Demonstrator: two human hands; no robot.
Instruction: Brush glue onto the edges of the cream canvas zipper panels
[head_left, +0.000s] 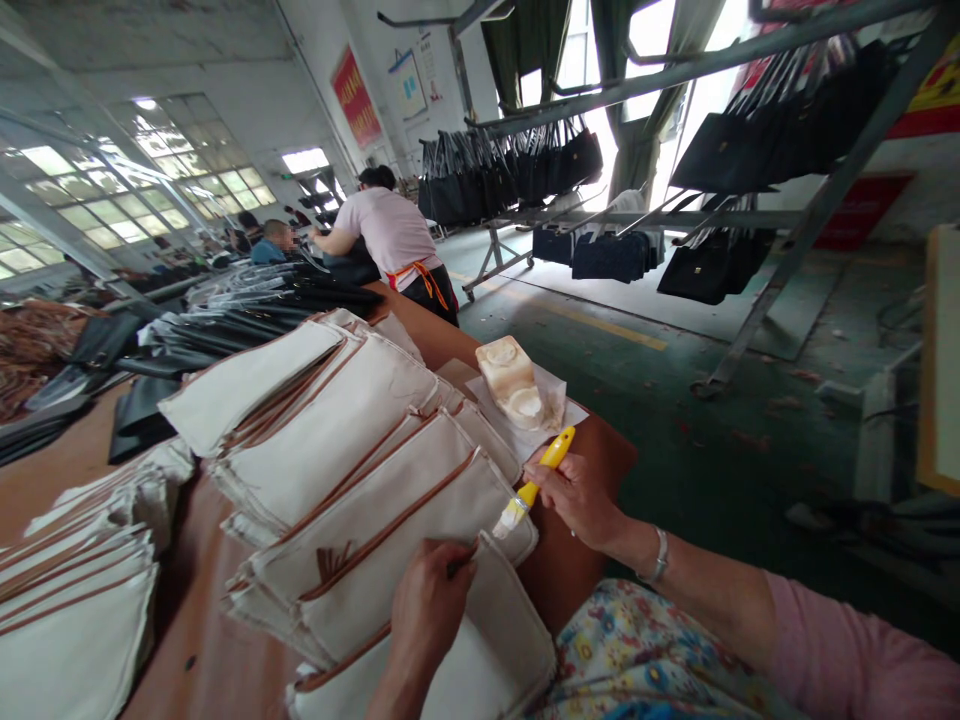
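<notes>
My right hand (574,492) is closed around a paintbrush (553,455) with a yellow handle. The pale bristles point down and to the left, close to the edge of a cream fabric bag panel (499,630) with brown trim. My left hand (433,597) is closed, its fingers pinching the top edge of that panel near the brush tip. Beyond it lies a stack of similar cream panels (330,450), overlapping one another. A glue-smeared, cut-open plastic container (510,375) rests on white paper past my right hand, with white stuff in it.
More cream panels (82,600) are piled at the left on the brown tabletop (202,620). Black bags (247,310) lie farther along the table, where a person in a pink shirt (390,225) bends over. Metal racks (795,270) with hanging black bags stand at the right.
</notes>
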